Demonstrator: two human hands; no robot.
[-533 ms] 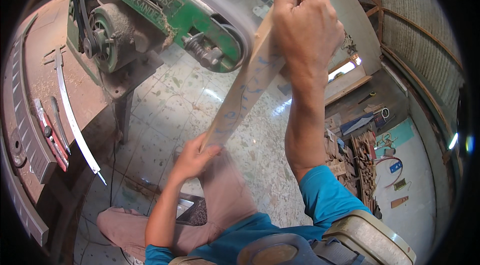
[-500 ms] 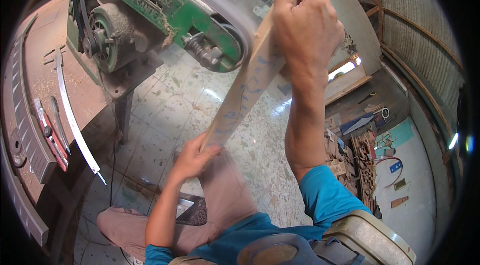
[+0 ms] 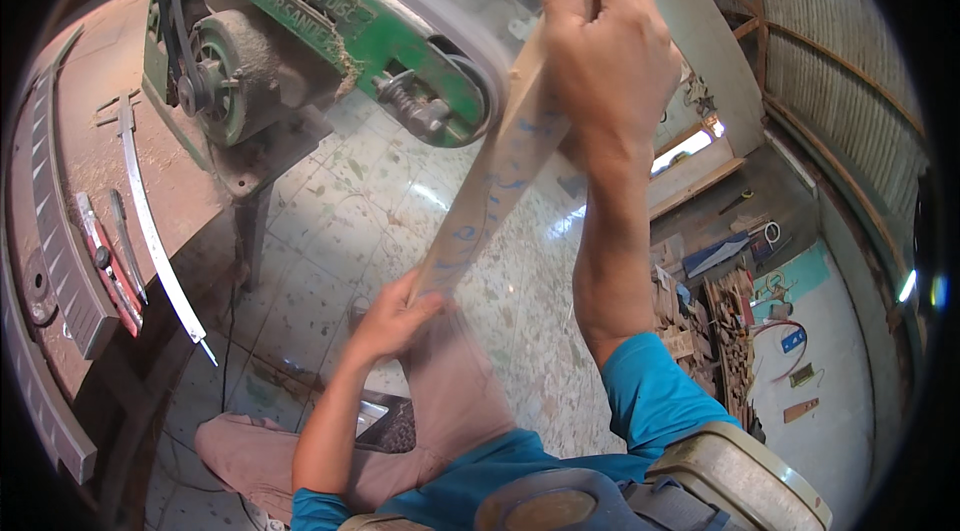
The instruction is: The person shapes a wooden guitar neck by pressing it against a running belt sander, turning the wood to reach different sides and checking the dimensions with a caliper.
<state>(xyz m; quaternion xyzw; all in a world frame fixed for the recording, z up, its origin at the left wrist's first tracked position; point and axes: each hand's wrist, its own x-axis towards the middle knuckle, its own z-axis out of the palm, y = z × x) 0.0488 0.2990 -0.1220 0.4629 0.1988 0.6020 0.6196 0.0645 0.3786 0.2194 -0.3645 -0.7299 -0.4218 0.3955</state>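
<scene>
A long wooden board [image 3: 490, 191] with blue markings on its face slants between my hands. My right hand [image 3: 612, 56] grips its upper end, fingers wrapped over the top. Around the lower end my left hand [image 3: 393, 319] is closed, thumb on the marked face. The board's edge meets the rounded nose of a green belt sander [image 3: 400, 61], whose grey belt [image 3: 450, 26] looks blurred. Whether the wood presses on the belt or only just reaches it is hard to tell.
On the dusty workbench [image 3: 190, 216] at left lie a vernier caliper [image 3: 145, 196], a red utility knife [image 3: 112, 276] and a thin dark tool [image 3: 127, 241]. Stacked wood scraps [image 3: 725, 331] stand at right. Below is a tiled floor [image 3: 330, 231] strewn with debris.
The sander and bench have shifted slightly right in view. My right hand has dropped a little with the board's upper end, and my left hand stays closed on the lower end.
</scene>
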